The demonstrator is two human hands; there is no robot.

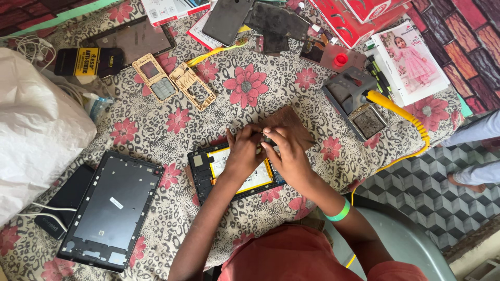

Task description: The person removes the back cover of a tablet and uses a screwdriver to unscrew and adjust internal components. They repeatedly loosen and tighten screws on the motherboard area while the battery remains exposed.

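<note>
An opened tablet [208, 169] with a yellow-edged battery lies on a brown board [289, 122] in the middle of the flowered cloth. My left hand [244, 152] and my right hand [284, 151] rest together on its upper edge, fingers bent and pinched close over one spot. What the fingertips hold is hidden. My right wrist wears a green band [337, 213]. The tablet's dark back cover [112, 211] lies apart at the lower left.
Two tan phone frames [172, 80], dark screens and boxes lie at the back. A soldering stand [354, 101] with a yellow coiled cord [403, 112] sits at right. A white bag [36, 130] fills the left. Someone's feet [471, 179] stand on the tiled floor at right.
</note>
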